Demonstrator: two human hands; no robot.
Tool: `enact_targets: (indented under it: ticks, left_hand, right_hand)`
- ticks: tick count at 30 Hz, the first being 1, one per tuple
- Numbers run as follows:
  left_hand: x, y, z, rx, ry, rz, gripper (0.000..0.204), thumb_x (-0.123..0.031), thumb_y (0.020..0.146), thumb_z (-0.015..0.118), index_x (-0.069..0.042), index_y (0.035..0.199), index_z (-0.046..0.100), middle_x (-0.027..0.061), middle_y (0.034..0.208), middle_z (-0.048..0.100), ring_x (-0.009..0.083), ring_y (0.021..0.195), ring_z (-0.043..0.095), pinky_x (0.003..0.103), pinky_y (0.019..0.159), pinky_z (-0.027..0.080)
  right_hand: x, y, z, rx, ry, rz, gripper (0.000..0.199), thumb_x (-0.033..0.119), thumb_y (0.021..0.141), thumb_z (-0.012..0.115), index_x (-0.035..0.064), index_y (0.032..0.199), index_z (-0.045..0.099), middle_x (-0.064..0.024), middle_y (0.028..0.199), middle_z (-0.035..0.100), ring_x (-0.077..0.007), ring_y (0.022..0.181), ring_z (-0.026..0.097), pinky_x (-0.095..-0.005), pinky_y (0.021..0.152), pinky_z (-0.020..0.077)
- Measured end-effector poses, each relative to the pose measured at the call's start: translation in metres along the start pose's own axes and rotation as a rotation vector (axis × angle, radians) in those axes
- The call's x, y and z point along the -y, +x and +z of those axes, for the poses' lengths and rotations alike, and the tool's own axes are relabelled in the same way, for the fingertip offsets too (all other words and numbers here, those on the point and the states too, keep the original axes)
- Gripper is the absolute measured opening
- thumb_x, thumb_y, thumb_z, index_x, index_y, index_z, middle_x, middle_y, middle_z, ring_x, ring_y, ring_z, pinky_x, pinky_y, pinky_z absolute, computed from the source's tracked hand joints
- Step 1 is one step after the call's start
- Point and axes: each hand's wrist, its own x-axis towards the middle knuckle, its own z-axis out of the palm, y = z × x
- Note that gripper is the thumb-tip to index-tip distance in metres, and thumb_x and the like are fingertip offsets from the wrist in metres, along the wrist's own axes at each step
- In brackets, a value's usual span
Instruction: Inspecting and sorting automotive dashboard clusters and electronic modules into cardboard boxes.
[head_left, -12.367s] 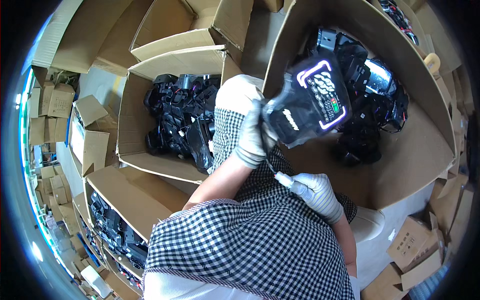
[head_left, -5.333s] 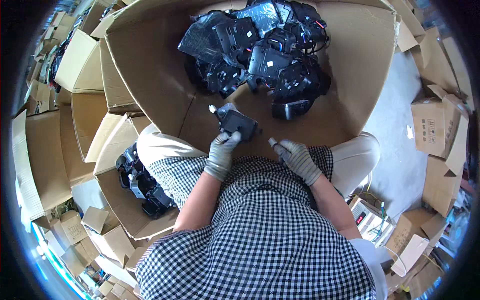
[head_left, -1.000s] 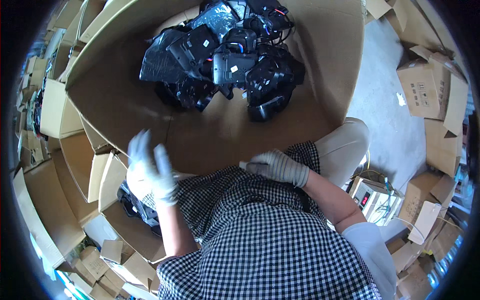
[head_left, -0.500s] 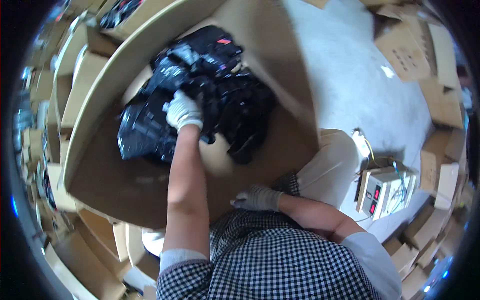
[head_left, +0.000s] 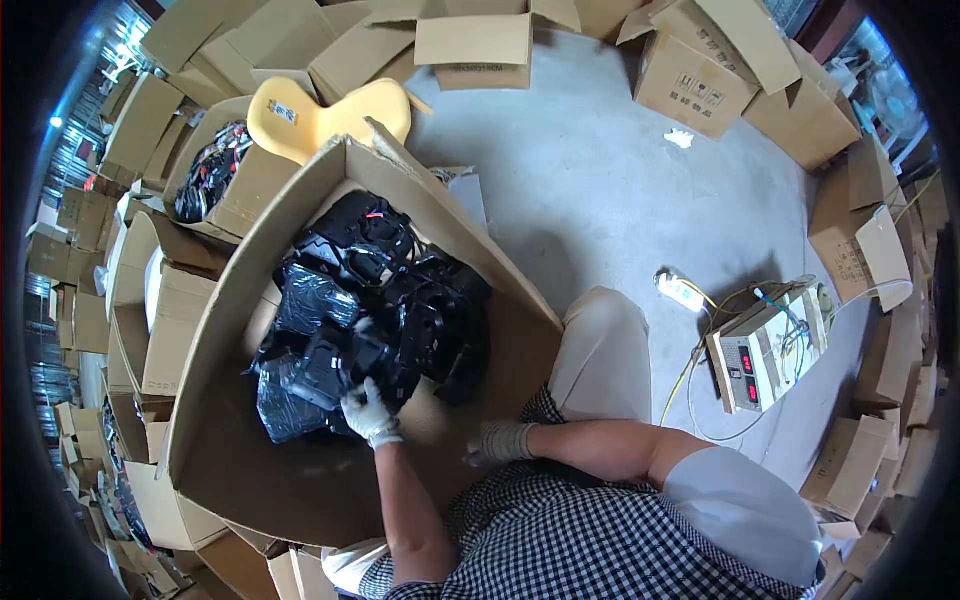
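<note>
A large open cardboard box (head_left: 215, 330) stands in front of me, with a heap of black plastic parts (head_left: 435, 320) inside. Some parts are wrapped in shiny clear film, such as the wrapped bundle (head_left: 312, 298). My left hand (head_left: 370, 412), in a white knit glove, is closed on the near edge of a black plastic part (head_left: 335, 365) at the front of the heap. My gloved right hand (head_left: 500, 443) rests low at the box's near side beside my lap, away from the heap. Its fingers are dim and partly hidden.
A yellow chair (head_left: 330, 120) stands beyond the box. To the right, a device with red number displays (head_left: 750, 370) sits on the floor with cables and a white power strip (head_left: 680, 291). Open cardboard boxes (head_left: 700, 85) ring the area; one at left holds dark parts (head_left: 213, 170).
My left hand has drawn back toward me from the middle of the heap and now grips a black part. My right hand stays low by my lap. The view has shifted, showing more floor.
</note>
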Motion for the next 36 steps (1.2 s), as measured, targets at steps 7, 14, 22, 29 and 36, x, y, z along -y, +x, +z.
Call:
enact_targets:
  ticks: [7, 14, 22, 29, 36]
  left_hand:
    - [-0.051, -0.056, -0.106, -0.091, -0.663, 0.231, 0.027, -0.031, 0.095, 0.057, -0.005, 0.102, 0.055, 0.0011, 0.099, 0.056, 0.0130, 0.087, 0.049, 0.031, 0.083, 0.043]
    - [-0.098, -0.124, -0.143, 0.052, -0.605, 0.197, 0.072, -0.043, 0.096, 0.049, -0.005, 0.149, 0.017, 0.0046, 0.108, 0.056, 0.0049, 0.069, 0.042, 0.020, 0.061, 0.036]
    - [-0.094, -0.191, -0.179, 0.451, -0.888, -0.141, 0.041, -0.038, 0.093, 0.059, -0.002, 0.113, 0.060, 0.0010, 0.079, 0.061, 0.0059, 0.067, 0.049, 0.021, 0.064, 0.041]
    - [-0.087, -0.215, -0.209, 0.614, -0.902, -0.411, 0.040, -0.037, 0.093, 0.058, -0.001, 0.108, 0.065, -0.0031, 0.073, 0.055, 0.0050, 0.061, 0.044, 0.020, 0.058, 0.037]
    - [-0.091, -0.220, -0.210, 0.830, -0.724, -0.308, 0.033, -0.031, 0.098, 0.051, -0.002, 0.102, 0.065, -0.0021, 0.073, 0.055, 0.0062, 0.062, 0.046, 0.021, 0.058, 0.041]
  right_hand:
    - [-0.032, 0.004, 0.034, -0.216, -0.015, -0.298, 0.037, 0.041, 0.092, 0.048, 0.0111, 0.095, 0.069, -0.0130, 0.093, 0.068, -0.0322, 0.086, 0.064, -0.0434, 0.079, 0.0501]
    - [0.062, -0.044, -0.042, -0.280, 0.649, 0.050, 0.029, 0.031, 0.094, 0.057, 0.0055, 0.084, 0.064, -0.0012, 0.063, 0.056, -0.0080, 0.056, 0.053, -0.0254, 0.054, 0.0444]
    - [0.121, -0.064, -0.059, -0.061, 0.778, -0.091, 0.025, 0.023, 0.093, 0.057, -0.0003, 0.089, 0.066, -0.0025, 0.059, 0.055, -0.0073, 0.050, 0.048, -0.0240, 0.049, 0.0405]
    - [0.128, -0.080, -0.052, -0.239, -0.173, -0.380, 0.023, 0.030, 0.087, 0.059, 0.0082, 0.085, 0.066, -0.0129, 0.068, 0.064, -0.0305, 0.061, 0.062, -0.0419, 0.056, 0.0481]
    - [0.143, -0.077, -0.069, 0.362, -0.484, -0.355, 0.020, 0.031, 0.085, 0.056, 0.0144, 0.082, 0.067, -0.0093, 0.068, 0.065, -0.0283, 0.060, 0.064, -0.0401, 0.055, 0.0494]
